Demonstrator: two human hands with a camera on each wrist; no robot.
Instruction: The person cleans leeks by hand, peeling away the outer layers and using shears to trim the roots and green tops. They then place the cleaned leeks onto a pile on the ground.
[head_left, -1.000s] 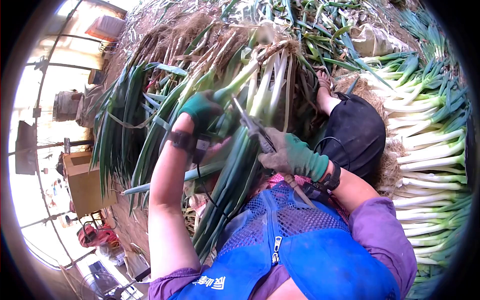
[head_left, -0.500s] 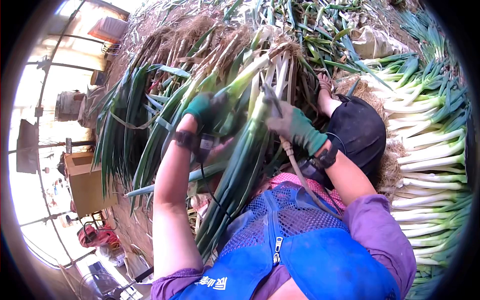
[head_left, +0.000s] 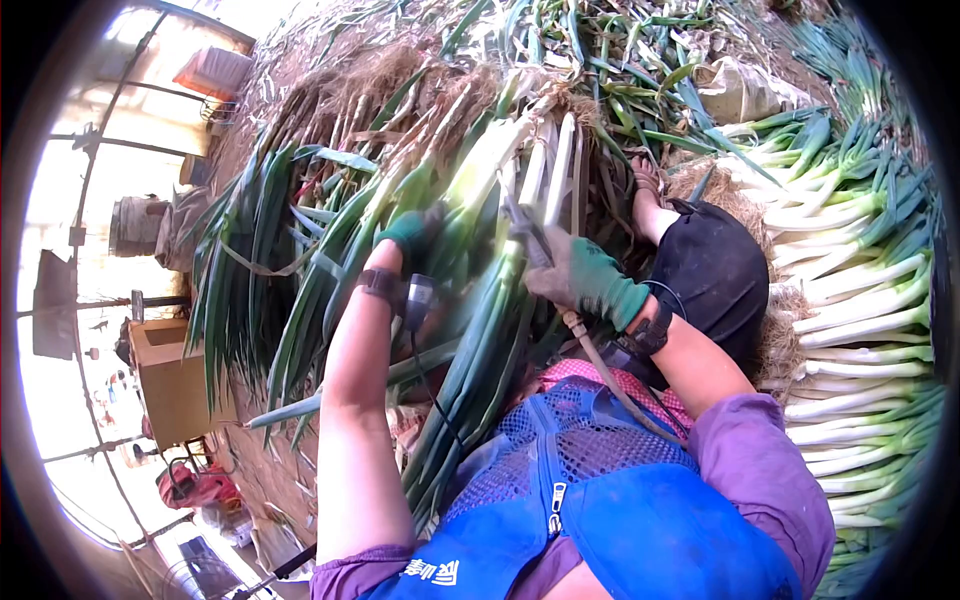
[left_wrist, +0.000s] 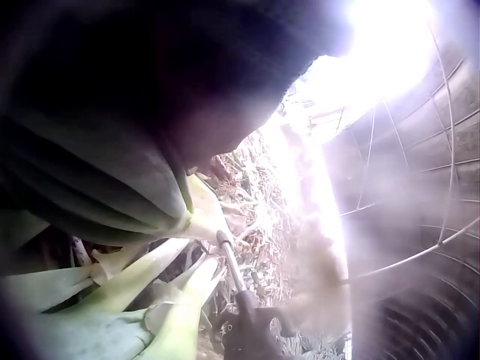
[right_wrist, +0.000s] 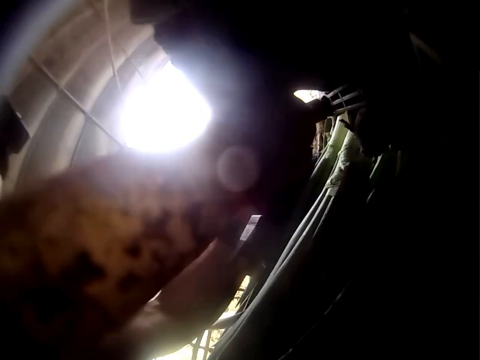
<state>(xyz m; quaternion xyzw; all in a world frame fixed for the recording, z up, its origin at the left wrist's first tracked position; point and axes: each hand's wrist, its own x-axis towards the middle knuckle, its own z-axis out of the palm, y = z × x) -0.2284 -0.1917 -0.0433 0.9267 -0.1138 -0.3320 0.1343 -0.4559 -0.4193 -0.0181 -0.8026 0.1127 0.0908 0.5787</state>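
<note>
White shading to green, a leek is clasped by the left hand, while the right hand grips a tool whose metal tube shows sharply only from the left wrist.

So compared to a second ago, the right hand has slid farther from the body, and the nozzle gun came along, its tip now a bit right of where it was. Way more of the hose shows too. Left hand has crept slightly right and nearer, and the leek beside it looks noticeably whiter, kinda blurry.
</note>
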